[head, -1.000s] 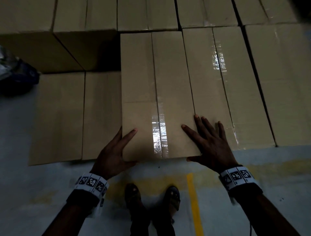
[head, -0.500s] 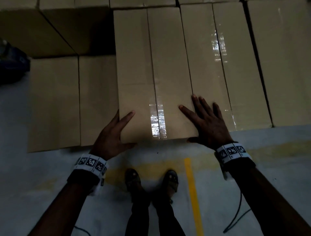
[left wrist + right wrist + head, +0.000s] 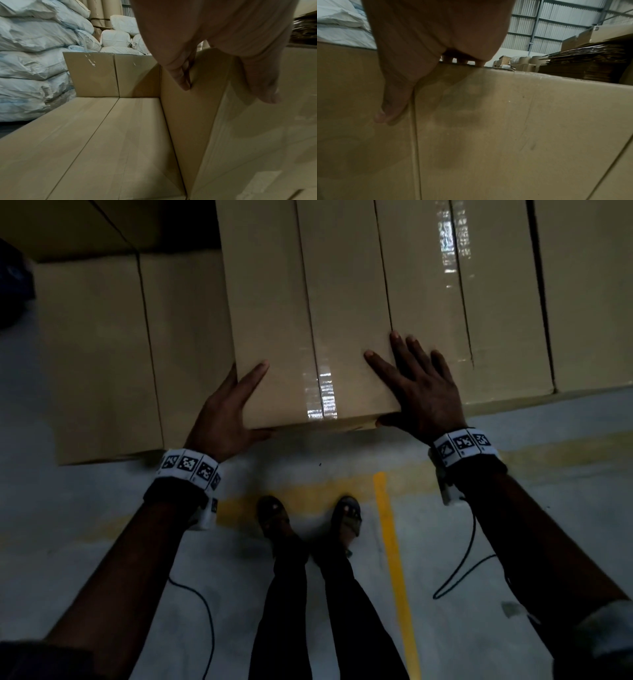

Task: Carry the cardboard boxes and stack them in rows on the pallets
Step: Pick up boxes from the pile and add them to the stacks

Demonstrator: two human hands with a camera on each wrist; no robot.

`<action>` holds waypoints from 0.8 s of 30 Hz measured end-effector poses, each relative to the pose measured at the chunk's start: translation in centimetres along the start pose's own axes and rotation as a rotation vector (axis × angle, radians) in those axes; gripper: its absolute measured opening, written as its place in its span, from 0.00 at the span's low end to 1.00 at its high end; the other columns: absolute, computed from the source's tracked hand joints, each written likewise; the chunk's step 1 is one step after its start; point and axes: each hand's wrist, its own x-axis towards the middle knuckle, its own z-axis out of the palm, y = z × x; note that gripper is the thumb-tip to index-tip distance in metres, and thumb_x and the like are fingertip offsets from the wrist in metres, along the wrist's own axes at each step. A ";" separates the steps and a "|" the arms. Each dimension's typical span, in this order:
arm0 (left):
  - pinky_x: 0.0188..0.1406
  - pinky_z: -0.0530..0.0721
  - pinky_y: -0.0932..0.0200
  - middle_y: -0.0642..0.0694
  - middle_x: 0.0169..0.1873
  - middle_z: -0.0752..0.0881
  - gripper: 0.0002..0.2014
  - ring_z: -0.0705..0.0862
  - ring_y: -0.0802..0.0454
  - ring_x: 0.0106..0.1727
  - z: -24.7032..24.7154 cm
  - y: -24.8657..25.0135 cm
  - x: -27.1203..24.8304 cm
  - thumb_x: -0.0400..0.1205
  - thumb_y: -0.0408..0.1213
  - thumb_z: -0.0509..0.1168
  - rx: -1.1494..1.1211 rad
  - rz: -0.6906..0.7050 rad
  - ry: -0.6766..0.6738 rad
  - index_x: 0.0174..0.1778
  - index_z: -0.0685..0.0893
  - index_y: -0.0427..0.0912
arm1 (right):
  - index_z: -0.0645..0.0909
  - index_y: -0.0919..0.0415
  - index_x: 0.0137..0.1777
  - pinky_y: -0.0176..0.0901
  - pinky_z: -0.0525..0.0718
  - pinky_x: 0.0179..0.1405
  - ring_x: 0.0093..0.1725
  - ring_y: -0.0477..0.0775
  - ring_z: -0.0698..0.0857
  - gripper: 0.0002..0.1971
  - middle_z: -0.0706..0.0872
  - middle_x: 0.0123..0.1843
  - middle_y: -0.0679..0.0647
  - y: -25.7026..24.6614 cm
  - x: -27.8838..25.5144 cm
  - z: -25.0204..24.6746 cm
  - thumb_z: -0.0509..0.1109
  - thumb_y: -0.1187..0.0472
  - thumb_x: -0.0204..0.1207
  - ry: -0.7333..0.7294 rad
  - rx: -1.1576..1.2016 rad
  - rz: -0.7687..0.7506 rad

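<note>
A taped cardboard box (image 3: 308,320) lies lengthwise in the upper row, flush against a like box (image 3: 428,302) on its right. My left hand (image 3: 229,412) is at its near left corner, thumb on top and straight fingers (image 3: 181,78) pressed on the left side wall (image 3: 197,121). At the near right corner my right hand (image 3: 418,385) lies flat on top, spanning the seam between the two boxes. Its thumb (image 3: 393,105) hangs down the front face (image 3: 359,135). The pallet is hidden under the boxes.
A lower layer of boxes (image 3: 102,354) sits to the left, one step down. White sacks (image 3: 30,67) are piled beyond them. Flattened cardboard (image 3: 590,60) is stacked far right. My feet (image 3: 308,518) stand by a yellow floor line (image 3: 390,542), with cables trailing.
The view has dropped toward the floor, so the stack sits higher in frame. Both hands keep their places at the box's near corners.
</note>
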 end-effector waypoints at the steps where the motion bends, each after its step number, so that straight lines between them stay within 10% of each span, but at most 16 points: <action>1: 0.86 0.61 0.57 0.40 0.87 0.63 0.59 0.58 0.54 0.87 0.0 0.0 0.1 0.66 0.43 0.88 0.003 0.001 -0.003 0.89 0.59 0.63 | 0.42 0.37 0.91 0.68 0.51 0.88 0.92 0.61 0.46 0.68 0.42 0.93 0.54 0.0 0.0 0.0 0.89 0.42 0.60 0.002 0.000 -0.001; 24: 0.83 0.63 0.54 0.48 0.88 0.62 0.65 0.63 0.48 0.87 0.4 -0.2 0.2 0.67 0.38 0.87 0.037 -0.025 -0.054 0.89 0.49 0.67 | 0.45 0.37 0.91 0.70 0.58 0.85 0.91 0.65 0.54 0.64 0.49 0.93 0.57 -0.3 -0.4 1.1 0.87 0.45 0.64 0.096 -0.031 0.014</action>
